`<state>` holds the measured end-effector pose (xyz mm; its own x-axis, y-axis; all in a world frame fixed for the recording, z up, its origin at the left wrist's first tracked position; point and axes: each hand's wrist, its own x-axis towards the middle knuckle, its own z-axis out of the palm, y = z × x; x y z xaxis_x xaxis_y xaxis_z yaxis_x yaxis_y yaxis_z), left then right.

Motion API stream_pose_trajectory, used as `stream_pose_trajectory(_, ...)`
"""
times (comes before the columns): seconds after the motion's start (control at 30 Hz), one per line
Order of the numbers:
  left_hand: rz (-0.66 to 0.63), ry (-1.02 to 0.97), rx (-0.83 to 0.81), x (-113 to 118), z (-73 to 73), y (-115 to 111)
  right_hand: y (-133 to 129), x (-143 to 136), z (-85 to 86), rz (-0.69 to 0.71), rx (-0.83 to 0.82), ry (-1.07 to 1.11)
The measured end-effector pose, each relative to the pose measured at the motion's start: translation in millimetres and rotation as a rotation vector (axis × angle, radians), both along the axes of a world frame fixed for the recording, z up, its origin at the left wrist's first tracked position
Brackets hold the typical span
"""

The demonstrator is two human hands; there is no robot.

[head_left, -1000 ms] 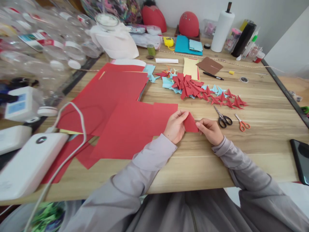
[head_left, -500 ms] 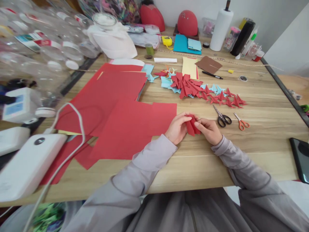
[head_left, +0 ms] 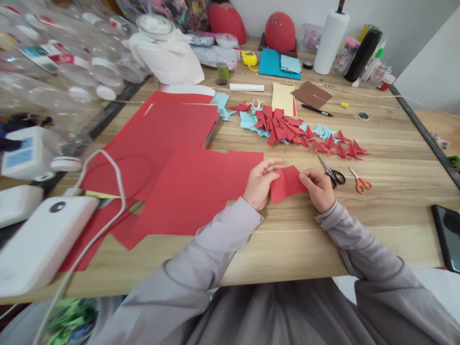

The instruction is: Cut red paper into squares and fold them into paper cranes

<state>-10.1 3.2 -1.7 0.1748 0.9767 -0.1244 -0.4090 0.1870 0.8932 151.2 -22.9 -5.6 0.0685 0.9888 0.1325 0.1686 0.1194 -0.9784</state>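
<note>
A small red square of paper (head_left: 286, 184) is held up between my two hands, opened out nearly flat with faint creases. My left hand (head_left: 261, 184) grips its left edge, thumb in front and the fingers partly behind it. The right-hand edge is pinched between thumb and fingers of my right hand (head_left: 318, 188). Large red paper sheets (head_left: 187, 191) lie just left of my left hand. Beyond the hands is a pile of folded red paper pieces (head_left: 276, 124), mixed with light blue ones. Black-handled scissors (head_left: 334, 176) lie partly behind my right hand.
Orange-handled scissors (head_left: 360, 182) lie to the right, and a phone (head_left: 447, 235) at the right edge. A white power bank (head_left: 46, 244) with a cable stands at left, below many plastic bottles (head_left: 72, 62). A black pen (head_left: 316, 110) and brown paper (head_left: 312, 95) lie farther back.
The red paper, folded and bunched between my fingers before, is now spread out into a flat square. My right hand has moved slightly right, away from the left.
</note>
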Motion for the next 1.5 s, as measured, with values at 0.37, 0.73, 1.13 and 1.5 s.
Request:
stream_pose_trajectory(0.37, -0.008, 0.335, 0.170, -1.2, 2.7, -5.3, -1.9, -0.3, -0.4, -0.040, 0.073, -0.070)
stream_pose_trajectory(0.73, -0.006, 0.485, 0.225, -2.3, -0.8, -3.6, -3.4, -1.4, 1.3, -0.053, 0.201, -0.142)
stream_pose_trajectory(1.13, -0.024, 0.470, 0.233, -3.8, -0.4, -1.7, -9.0, -0.1, 0.6, 0.009, 0.236, -0.316)
stream_pose_trajectory(1.5, 0.004, 0.432, 0.152, -2.1, -0.8, -2.7, -8.5, -0.6, 5.2, 0.064, 0.320, -0.326)
